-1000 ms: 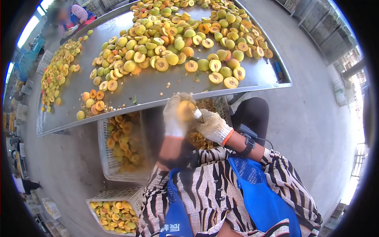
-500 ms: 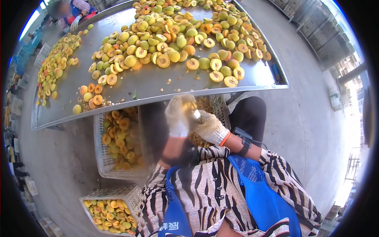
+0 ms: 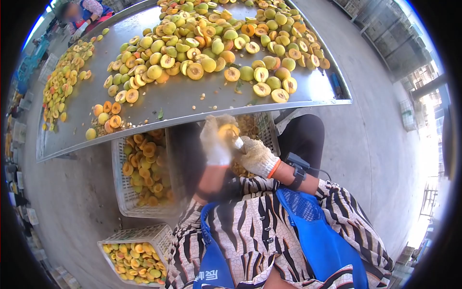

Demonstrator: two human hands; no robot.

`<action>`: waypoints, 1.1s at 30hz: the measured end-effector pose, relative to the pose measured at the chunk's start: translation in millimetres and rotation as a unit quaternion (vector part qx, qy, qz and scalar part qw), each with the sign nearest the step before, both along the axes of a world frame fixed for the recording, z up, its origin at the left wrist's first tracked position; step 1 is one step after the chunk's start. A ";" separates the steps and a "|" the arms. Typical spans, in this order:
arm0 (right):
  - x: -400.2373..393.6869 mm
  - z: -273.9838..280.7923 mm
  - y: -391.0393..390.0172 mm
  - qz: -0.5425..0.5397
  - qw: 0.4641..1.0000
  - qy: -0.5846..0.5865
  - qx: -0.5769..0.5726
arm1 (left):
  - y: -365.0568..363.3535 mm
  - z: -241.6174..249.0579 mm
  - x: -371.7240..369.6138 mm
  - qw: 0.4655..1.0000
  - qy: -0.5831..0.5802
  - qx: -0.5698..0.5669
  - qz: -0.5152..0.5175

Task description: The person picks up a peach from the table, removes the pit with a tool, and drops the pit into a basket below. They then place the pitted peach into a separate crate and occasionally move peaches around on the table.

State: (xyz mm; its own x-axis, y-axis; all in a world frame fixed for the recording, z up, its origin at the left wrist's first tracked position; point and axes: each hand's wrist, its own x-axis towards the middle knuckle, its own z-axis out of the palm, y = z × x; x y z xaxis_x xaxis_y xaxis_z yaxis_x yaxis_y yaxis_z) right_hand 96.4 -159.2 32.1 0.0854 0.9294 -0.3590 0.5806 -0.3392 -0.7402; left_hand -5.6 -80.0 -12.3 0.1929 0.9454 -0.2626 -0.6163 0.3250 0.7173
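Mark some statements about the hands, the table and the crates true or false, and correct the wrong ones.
1. The left hand wears a glove and holds a piece of fruit. True.
2. The right hand is bare and empty. False: the right hand is gloved and grips a small object with a white part.
3. The table is wooden brown. False: the table has a shiny grey top.
4. A co-worker is beside the table's far left part. True.
5. The lowest crate in view holds bottles. False: the lowest crate holds fruit pieces.
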 end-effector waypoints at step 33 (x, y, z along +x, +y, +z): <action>33.2 -47.0 -14.0 0.035 0.766 0.572 -0.291 | 5.8 -25.4 -11.6 0.972 0.047 0.057 -0.224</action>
